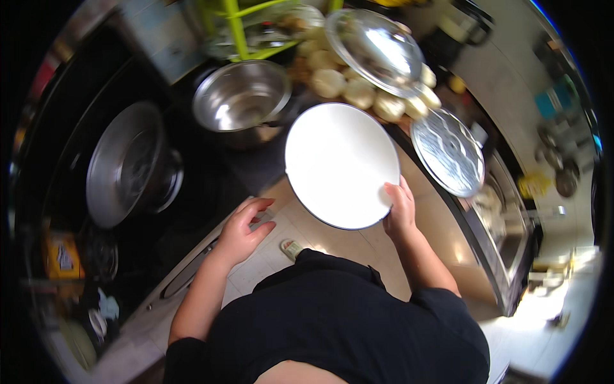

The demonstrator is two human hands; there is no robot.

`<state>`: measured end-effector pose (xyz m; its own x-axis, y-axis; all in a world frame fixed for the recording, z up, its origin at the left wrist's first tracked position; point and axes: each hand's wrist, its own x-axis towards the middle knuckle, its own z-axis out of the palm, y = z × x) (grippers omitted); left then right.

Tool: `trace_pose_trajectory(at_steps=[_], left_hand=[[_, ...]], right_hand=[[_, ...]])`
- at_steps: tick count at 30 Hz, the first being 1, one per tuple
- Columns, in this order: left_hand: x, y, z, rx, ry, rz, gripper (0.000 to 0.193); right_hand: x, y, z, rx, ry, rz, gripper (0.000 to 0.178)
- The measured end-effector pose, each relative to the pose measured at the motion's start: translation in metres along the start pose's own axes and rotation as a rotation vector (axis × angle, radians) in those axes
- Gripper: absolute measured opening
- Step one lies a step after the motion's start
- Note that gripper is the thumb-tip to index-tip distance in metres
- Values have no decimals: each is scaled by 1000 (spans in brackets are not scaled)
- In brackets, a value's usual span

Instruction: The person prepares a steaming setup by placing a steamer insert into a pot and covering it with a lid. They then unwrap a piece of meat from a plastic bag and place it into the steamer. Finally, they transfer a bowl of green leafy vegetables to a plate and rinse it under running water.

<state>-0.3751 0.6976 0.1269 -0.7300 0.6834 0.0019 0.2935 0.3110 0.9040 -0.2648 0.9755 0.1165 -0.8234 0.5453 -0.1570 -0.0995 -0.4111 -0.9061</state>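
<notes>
My right hand [401,208] grips the lower right edge of a round white plate [342,160] with a thin dark rim. The plate is held up in front of my body, its inner face turned toward me. Nothing is in my left hand [242,232], which hovers to the lower left of the plate, thumb and fingers apart. That hand is nearest the front edge of the dark counter and does not touch the plate.
A steel pot [240,96] and a wide metal pan [128,166] stand on the left. Beyond the plate are pale round buns or vegetables [358,94], a shiny domed lid [377,54] and a green rack [233,32]. A silver disc [448,152] and a sink [511,224] are right.
</notes>
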Motion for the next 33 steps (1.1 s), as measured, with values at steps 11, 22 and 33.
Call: trace_pose_trajectory(at_steps=[11, 22, 33], left_hand=[[-43, 0, 166, -387, -492, -278, 34], [48, 138, 390, -392, -803, -106, 33], [172, 261, 741, -385, -984, -284, 33]], right_hand=[[-134, -61, -181, 47, 531, -49, 16], [-183, -125, -452, -45, 854, -249, 20], [-138, -186, -722, -141, 1064, 5, 25]])
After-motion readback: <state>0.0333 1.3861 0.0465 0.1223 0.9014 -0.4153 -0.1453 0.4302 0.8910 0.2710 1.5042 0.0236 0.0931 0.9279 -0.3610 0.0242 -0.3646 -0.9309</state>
